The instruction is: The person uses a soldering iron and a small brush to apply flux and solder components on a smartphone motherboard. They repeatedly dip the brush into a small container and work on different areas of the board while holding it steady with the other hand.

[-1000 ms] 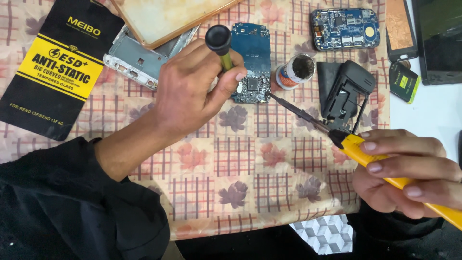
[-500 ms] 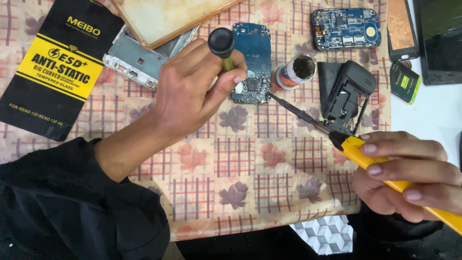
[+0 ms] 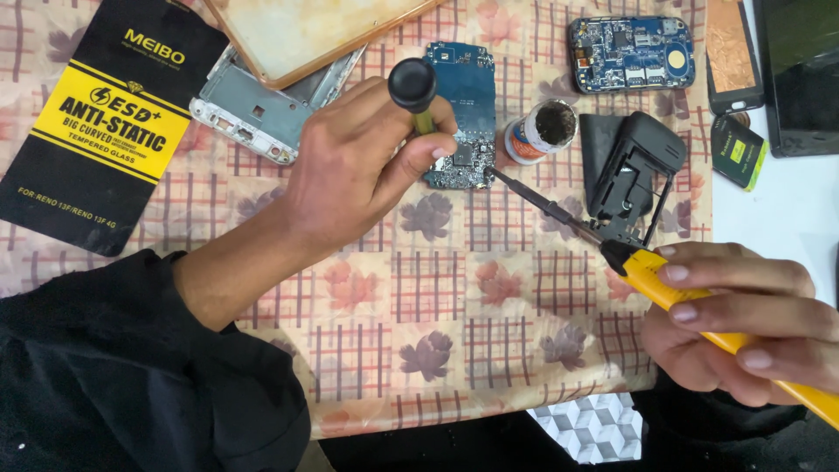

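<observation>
My left hand (image 3: 358, 166) grips a small tool with a round black cap (image 3: 412, 84) and a green shaft, pressing it down on a blue circuit board (image 3: 463, 114) that lies on the patterned cloth. My right hand (image 3: 743, 323) holds a yellow-handled soldering iron (image 3: 682, 293). Its dark tip (image 3: 500, 175) touches the lower right edge of that board. A small round pot (image 3: 542, 131) with dark paste stands just right of the board.
A black and yellow packet (image 3: 105, 131) lies at the left, a grey metal phone frame (image 3: 262, 105) and a framed panel (image 3: 306, 31) above. A second blue board (image 3: 629, 52), a black plastic housing (image 3: 634, 175), a small dark battery (image 3: 738, 150) and a dark screen (image 3: 800, 70) sit at the right.
The soldering iron's tip has stayed at the board's edge. Both hands have barely shifted.
</observation>
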